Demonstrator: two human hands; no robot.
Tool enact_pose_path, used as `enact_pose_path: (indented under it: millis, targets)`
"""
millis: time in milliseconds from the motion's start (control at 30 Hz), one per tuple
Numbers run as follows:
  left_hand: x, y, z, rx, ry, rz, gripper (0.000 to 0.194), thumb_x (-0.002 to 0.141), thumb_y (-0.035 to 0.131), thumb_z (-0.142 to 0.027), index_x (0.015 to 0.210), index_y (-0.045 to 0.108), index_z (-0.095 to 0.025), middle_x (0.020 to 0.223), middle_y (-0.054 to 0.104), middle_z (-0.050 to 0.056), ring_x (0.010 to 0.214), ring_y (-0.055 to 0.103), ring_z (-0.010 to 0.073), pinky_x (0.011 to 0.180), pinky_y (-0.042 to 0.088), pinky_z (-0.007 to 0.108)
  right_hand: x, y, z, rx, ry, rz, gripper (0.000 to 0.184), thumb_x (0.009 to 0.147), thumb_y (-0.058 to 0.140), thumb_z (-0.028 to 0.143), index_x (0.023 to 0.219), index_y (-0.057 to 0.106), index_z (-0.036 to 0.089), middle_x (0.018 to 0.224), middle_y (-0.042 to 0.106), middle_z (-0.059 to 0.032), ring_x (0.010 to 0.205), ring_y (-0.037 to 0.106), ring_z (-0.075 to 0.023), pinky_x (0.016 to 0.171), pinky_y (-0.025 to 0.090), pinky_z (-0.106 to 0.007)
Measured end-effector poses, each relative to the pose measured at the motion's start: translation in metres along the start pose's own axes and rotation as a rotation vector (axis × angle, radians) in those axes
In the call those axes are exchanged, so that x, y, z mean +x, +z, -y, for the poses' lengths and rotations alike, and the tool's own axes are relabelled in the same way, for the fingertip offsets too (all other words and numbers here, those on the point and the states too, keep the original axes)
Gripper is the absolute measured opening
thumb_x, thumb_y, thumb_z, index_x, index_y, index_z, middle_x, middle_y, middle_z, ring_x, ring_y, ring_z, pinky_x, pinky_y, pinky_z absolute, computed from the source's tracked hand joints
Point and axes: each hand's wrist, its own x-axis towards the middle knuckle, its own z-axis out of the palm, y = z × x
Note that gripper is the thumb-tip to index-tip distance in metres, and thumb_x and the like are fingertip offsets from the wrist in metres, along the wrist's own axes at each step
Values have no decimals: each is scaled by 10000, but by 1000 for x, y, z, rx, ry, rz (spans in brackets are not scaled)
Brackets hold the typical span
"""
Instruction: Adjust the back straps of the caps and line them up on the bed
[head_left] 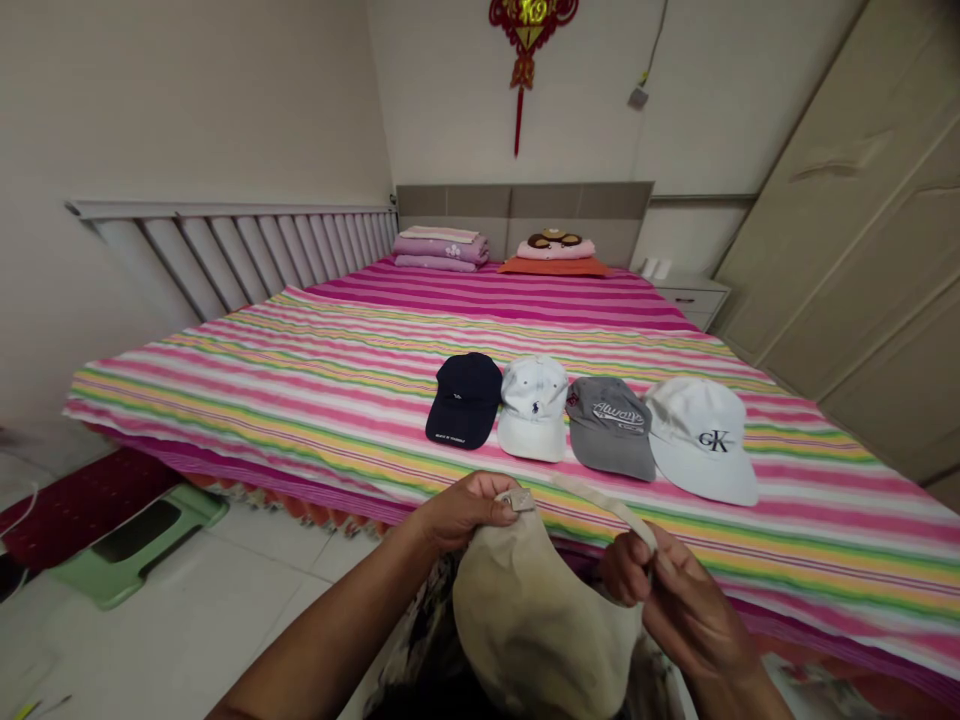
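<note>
A beige baseball cap [547, 620] is held up in front of me, its back opening facing the bed. My left hand [476, 510] pinches the cap's metal strap buckle [519, 499] between thumb and fingers. In my right hand [660, 580] is the base of the loose strap [600, 500], whose free end points left toward the buckle, apart from it. On the bed beyond my hands lie a navy cap [465, 400], a white cap with a small dark emblem [533, 408], a grey cap with lettering [612, 428] and a white CK cap [703, 438], side by side.
The bed [300, 360] has a striped sheet, with folded purple bedding [441, 250] and a pink pillow [556, 250] by the headboard. A green stool [142, 550] stands on the floor at left. A nightstand [690, 298] and a wardrobe [855, 250] are at right.
</note>
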Motion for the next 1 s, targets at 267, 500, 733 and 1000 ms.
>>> enact_pose_path:
  millis: [267,500,733,1000]
  targets:
    - [0,11,-3,53,-10,16,338,485,775,-334,680,646,-91,580,601,25,479,512,78,475,379,173,5,10,21,-73,-5,-36,218,653,681,374,708,595,182,406,426,53,314,322,-52,356,270,-200]
    - [2,22,-8,90,-53,-41,323,493,768,-343,629,630,-85,510,559,2,413,457,48,420,322,154,17,30,29,-314,41,-6,201,720,626,334,700,544,152,529,576,8,301,345,-16,327,202,-152]
    - [4,28,-5,97,-25,7,291,547,742,-303,710,647,-82,577,596,25,513,523,85,523,391,189,22,51,15,-495,28,36,316,614,705,248,881,555,169,662,563,17,517,466,-81,456,366,-176]
    - [6,30,5,60,176,-2,365,563,731,-289,853,587,-123,724,607,35,642,552,118,618,407,223,25,47,0,-621,-28,-79,213,674,639,287,834,576,162,656,578,17,544,463,-99,493,369,-198]
